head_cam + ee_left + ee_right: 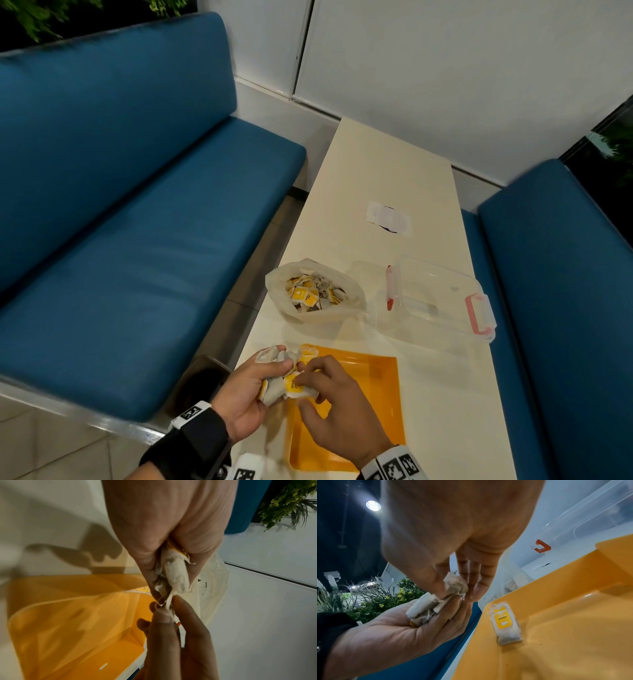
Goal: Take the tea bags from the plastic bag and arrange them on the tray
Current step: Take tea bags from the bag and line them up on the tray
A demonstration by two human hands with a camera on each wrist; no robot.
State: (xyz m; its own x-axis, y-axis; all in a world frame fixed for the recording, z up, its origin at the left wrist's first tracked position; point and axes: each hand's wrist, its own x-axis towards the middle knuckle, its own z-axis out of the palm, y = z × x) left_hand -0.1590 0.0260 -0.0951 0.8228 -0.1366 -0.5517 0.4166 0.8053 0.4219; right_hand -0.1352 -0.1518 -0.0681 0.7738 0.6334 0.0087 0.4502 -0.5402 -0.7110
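Note:
My left hand grips a bunch of white tea bags over the near-left edge of the orange tray. My right hand pinches one tea bag with a yellow tag out of that bunch. The right wrist view shows my right fingertips on a crumpled tea bag above my left palm. A single tea bag lies flat in the tray's far-left corner. Beyond the tray, the plastic bag sits open with several tea bags inside.
A clear plastic box with red clips stands right of the bag. A white sachet lies farther along the narrow cream table. Blue benches flank the table on both sides.

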